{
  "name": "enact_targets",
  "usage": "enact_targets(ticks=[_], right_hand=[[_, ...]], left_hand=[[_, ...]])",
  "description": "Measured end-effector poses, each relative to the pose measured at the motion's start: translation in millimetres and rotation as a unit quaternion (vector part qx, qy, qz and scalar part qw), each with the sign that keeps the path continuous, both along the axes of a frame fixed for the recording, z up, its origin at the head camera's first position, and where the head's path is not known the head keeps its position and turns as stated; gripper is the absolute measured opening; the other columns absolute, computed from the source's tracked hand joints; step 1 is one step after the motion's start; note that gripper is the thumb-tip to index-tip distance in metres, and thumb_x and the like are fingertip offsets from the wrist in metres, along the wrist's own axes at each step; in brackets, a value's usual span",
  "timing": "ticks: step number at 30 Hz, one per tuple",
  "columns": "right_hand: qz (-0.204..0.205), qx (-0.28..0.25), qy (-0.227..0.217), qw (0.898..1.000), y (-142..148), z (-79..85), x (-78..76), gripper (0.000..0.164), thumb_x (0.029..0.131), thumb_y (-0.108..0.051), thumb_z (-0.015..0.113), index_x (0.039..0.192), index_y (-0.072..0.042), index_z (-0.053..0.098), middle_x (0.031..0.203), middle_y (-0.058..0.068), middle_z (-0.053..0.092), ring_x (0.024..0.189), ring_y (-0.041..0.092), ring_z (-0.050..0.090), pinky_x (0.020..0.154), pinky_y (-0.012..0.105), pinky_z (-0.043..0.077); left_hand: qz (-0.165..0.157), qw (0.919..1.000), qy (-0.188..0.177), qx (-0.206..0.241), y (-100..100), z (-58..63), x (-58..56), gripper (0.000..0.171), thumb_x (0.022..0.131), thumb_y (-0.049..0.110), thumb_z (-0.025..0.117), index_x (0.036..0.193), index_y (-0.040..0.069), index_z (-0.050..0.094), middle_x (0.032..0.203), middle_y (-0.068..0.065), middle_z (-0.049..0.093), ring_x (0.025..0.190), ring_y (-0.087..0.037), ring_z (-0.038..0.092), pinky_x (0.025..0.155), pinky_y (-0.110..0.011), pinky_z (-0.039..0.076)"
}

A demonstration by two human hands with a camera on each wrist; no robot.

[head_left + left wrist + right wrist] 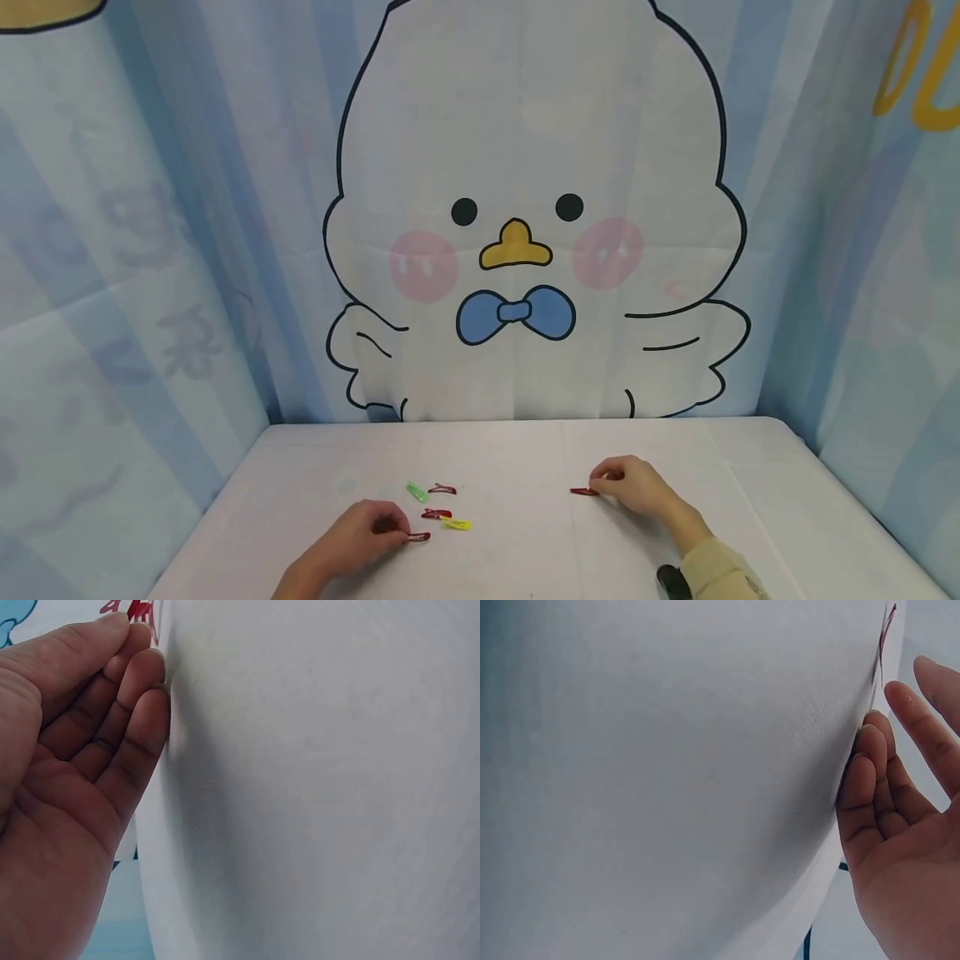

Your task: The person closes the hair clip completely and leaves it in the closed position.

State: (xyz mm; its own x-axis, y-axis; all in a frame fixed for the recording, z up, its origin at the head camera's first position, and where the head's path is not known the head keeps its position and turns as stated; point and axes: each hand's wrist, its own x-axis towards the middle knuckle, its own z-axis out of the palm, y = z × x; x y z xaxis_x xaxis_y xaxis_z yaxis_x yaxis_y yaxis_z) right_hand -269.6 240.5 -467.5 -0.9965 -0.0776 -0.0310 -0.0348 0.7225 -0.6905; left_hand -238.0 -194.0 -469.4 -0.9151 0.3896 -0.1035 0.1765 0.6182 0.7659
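At the table's left, my left hand (352, 540) pinches a red snap hair clip (421, 537) between thumb and forefinger, low over the white cloth. Just beyond it lie two more red hair clips, one farther back (443, 488) and one nearer (433, 513). A green hair clip (416, 491) is beside the farther one, and a yellow hair clip (457, 524) touches or nearly touches the nearer one. On the right, my right hand (636, 487) rests by a single red hair clip (581, 492). In the right wrist view its thumb and forefinger stand apart, just short of that clip (886, 645).
A white cloth covers the table (517, 467). Close to the right sleeve, a black rounded object (673, 582) shows at the front. A curtain (525, 125) printed with a cartoon duck hangs along the back edge, with more curtain at both sides.
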Motion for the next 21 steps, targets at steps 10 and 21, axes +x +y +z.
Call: enact_targets(ticks=[10, 21], right_hand=[[0.003, -0.003, 0.008, 1.000, 6.2, 2.5, -0.5, 0.010, 0.092, -0.017, 0.073, 0.096, -0.008, 0.074, 0.085, -0.001, 0.064, 0.076, 0.017, 0.055, 0.069, 0.033, 0.049], [-0.022, -0.035, -0.003, 0.999, 12.0, 9.7, 2.3, 0.015, 0.094, -0.017, 0.071, 0.101, -0.004, 0.073, 0.086, 0.001, 0.066, 0.077, 0.018, 0.058, 0.071, 0.034, 0.051]], left_hand=[[0.008, 0.9999, -0.007, 0.013, 2.3, 3.2, -0.2, 0.004, 0.092, 0.009, 0.073, 0.092, 0.008, 0.069, 0.086, 0.002, 0.064, 0.080, -0.017, 0.057, 0.075, -0.033, 0.052], [0.001, 0.9988, -0.009, 0.048, 7.2, 6.8, 1.2, 0.004, 0.092, 0.009, 0.073, 0.095, 0.007, 0.070, 0.089, 0.001, 0.065, 0.081, -0.018, 0.058, 0.072, -0.031, 0.053]])
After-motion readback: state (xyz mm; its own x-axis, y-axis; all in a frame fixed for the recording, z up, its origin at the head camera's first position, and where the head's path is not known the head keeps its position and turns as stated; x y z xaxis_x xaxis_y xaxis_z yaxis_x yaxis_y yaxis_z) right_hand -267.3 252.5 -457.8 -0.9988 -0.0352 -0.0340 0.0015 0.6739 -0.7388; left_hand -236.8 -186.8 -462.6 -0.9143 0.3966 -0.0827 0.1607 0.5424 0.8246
